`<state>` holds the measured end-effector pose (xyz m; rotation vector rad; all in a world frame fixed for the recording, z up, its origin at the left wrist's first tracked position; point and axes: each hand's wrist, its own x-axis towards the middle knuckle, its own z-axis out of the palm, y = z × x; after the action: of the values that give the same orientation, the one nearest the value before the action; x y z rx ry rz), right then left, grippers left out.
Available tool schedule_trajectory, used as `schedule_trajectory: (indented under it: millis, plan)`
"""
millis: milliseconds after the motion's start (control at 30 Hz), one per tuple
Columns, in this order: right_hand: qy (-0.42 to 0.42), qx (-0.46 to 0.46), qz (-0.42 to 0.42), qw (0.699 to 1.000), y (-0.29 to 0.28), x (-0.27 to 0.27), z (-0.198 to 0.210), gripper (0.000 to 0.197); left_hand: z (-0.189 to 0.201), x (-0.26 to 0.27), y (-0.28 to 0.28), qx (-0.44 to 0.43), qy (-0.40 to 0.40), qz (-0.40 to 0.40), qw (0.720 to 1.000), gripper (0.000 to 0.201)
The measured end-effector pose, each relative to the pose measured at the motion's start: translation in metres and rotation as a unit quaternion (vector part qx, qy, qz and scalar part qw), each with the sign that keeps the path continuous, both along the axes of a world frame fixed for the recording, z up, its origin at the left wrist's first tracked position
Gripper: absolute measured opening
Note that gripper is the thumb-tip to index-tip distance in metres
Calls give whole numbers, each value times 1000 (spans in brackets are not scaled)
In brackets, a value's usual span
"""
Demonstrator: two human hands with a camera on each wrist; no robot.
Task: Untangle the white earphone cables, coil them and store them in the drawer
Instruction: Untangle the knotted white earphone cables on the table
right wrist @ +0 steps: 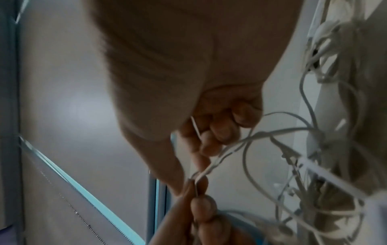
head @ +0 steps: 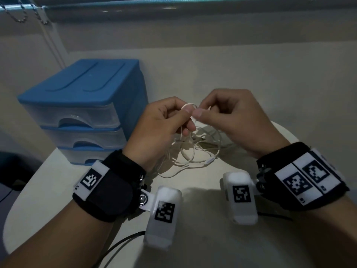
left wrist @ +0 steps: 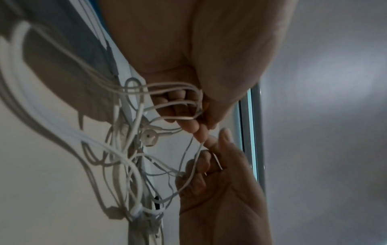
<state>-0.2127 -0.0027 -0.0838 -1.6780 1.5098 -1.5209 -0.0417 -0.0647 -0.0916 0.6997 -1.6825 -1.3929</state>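
A tangle of white earphone cables (head: 195, 151) lies on the white table (head: 212, 248), with loops lifted up between my two hands. My left hand (head: 164, 124) pinches a cable loop between thumb and fingers, just above the pile. My right hand (head: 228, 117) pinches the same strand beside it, thumb tips almost touching. In the left wrist view the cables (left wrist: 130, 149) hang from my left fingers (left wrist: 188, 126), and an earbud (left wrist: 148, 137) dangles in the knot. The right wrist view shows my right fingers (right wrist: 201, 159) pinching the strand (right wrist: 228, 152). The blue drawer unit (head: 85, 109) stands at left, drawers closed.
The drawer unit has three clear drawers with a blue frame, at the table's left back corner. A wall and a window blind with a bead chain (head: 23, 14) are behind. A black cord (head: 119, 246) trails off the table's front edge.
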Motion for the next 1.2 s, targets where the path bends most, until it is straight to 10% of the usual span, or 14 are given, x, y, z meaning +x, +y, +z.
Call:
schedule_trajectory:
  millis: [400,733,967,1200]
  plan:
    - [-176,-72,-73,979,2,-14,10,21,0,0,-1,28,1,-2,1000,24]
    - [-490,-91,70,864,10,-25,20,25,0,0,-2,18,10,5,1000,24]
    - [-137,56,56,987,13,-9,14,14,4,2,0,36,44,-19,998,28]
    - [-15,78,100,992,16,-5,10,23,7,1,1,27,49,-20,998,31]
